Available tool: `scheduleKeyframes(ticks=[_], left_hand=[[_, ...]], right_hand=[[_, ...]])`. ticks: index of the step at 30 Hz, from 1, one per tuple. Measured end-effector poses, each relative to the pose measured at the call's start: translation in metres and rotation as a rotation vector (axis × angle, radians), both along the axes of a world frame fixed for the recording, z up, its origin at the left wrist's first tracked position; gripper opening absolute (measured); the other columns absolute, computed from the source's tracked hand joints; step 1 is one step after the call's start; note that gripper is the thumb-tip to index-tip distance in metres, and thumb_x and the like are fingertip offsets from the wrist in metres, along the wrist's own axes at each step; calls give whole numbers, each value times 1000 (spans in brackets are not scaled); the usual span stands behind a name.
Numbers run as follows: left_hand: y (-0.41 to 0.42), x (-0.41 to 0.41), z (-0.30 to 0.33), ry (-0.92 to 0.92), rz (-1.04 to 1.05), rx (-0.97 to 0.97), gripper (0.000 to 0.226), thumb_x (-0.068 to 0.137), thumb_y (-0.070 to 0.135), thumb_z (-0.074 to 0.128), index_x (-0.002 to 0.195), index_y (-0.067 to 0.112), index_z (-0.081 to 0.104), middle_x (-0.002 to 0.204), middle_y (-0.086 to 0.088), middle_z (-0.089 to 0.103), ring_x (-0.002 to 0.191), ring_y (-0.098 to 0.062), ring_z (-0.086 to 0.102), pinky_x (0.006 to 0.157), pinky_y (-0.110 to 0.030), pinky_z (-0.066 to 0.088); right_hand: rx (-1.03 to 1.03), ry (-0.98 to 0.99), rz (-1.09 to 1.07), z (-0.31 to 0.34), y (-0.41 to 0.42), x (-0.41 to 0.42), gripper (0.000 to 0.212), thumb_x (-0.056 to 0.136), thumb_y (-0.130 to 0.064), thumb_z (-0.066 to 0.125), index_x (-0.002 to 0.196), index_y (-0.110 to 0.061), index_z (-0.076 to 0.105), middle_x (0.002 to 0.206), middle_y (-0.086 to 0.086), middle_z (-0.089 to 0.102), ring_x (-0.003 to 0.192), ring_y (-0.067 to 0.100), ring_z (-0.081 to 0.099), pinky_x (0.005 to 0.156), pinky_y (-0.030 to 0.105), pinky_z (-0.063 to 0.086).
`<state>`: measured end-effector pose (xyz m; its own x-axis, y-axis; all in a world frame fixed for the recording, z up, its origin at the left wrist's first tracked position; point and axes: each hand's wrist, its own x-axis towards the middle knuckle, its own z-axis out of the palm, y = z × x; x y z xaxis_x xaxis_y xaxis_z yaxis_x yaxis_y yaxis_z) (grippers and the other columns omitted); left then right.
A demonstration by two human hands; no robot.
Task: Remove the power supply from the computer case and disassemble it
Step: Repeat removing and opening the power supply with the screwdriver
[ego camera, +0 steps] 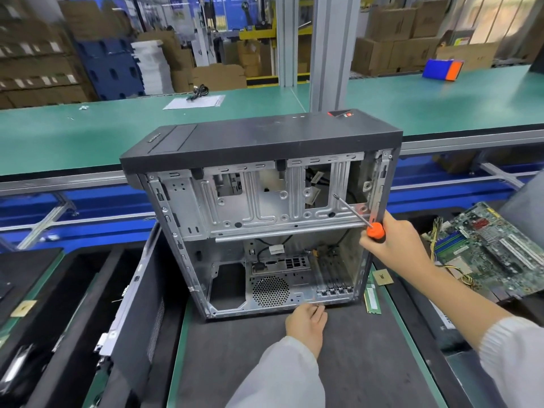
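An open black computer case (262,142) stands tilted on the dark mat, its open side facing me and its bare metal frame showing. No power supply is visible inside; the lower left bay is empty. My left hand (306,322) grips the case's bottom front edge. My right hand (391,242) is at the case's right edge and holds an orange-handled screwdriver (375,229). Its shaft points up and left across the drive cage.
A green motherboard (497,251) with cables lies at the right. A RAM stick (373,298) and a CPU chip (382,277) lie beside the case. A removed black side panel (141,304) leans at the left. A green conveyor (88,136) runs behind.
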<state>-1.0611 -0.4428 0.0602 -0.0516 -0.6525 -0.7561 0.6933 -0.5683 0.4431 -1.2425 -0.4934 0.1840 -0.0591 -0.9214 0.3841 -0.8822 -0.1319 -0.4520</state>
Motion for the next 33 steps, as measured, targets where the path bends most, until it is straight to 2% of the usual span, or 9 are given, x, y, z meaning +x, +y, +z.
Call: scheduleKeyframes(ticks=[3,7,11,16,19,22,26,30,33], left_hand=[[3,5,3,16,-15,36,16,101,-2,41,113,-11,47,108,-28,55,120,-42,52,107,-46,41],[6,13,6,78,-6,54,14,102,1,41,96,-10,49,94,-26,58,108,-40,55,98,-45,43],[9,35,6,88,26,46,23,102,5,45,118,-12,46,102,-28,56,90,-38,60,91,-45,48],[9,63,5,103,42,51,25,103,9,46,114,-13,46,117,-31,53,122,-41,53,98,-43,46],[9,66,8,119,14,53,25,103,12,47,112,-11,48,114,-28,55,100,-39,61,71,-42,59],[10,59,10,114,-47,55,23,101,13,51,104,-10,52,107,-27,56,86,-35,60,69,-41,54],[9,48,17,105,-95,47,21,102,13,50,93,-6,53,97,-24,57,86,-34,59,75,-39,50],[7,42,25,48,-193,18,24,103,17,48,93,-3,56,93,-17,61,84,-27,59,75,-35,48],[5,34,30,-68,-293,-44,19,100,18,52,93,1,60,92,-12,65,83,-24,61,72,-31,49]], right_hand=[[-15,4,2,-5,6,0,21,79,-21,68,83,-7,53,54,9,55,53,25,53,49,33,38],[-1,-7,-5,-7,9,2,21,82,-24,66,87,-9,52,55,7,56,53,23,54,52,34,44],[20,-35,25,-7,10,0,23,85,-28,65,94,-12,51,58,3,56,54,17,54,48,27,41],[24,47,73,-3,14,-6,33,86,-53,57,92,-23,43,53,-6,49,49,9,51,45,19,29],[11,85,92,-8,21,-10,44,82,-64,49,100,-24,51,53,-6,53,49,8,53,46,22,35],[-99,95,70,-31,38,-22,42,84,-43,67,113,-13,68,72,0,71,64,21,66,58,33,51],[-122,113,74,-55,53,-32,24,73,-12,81,96,-19,76,79,-5,74,68,18,69,55,26,48],[-49,195,42,-68,60,-31,25,63,-13,86,79,-26,73,64,-9,65,57,18,64,48,19,31],[42,217,17,-88,68,-29,19,62,-16,84,74,-25,71,64,-4,58,58,21,62,46,20,32]])
